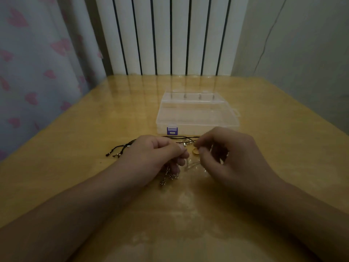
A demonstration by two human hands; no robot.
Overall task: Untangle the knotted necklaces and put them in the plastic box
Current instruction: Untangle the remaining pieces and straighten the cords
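The tangle of necklaces [181, 148] lies on the counter [75, 176] just in front of the plastic box [196, 112], between both hands; the left hand [156, 156] has its fingers curled, pinching a thin chain, and the right hand [226, 154] pinches a strand beside a small gold pendant [195, 151]. The chains look light, limp and snag-prone, the black cords [122, 148] softer; I would hold close to the knot and tease gently, never pull; the box lid looks closed.

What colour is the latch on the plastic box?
Purple latch on the clear plastic box, seen in the head view.
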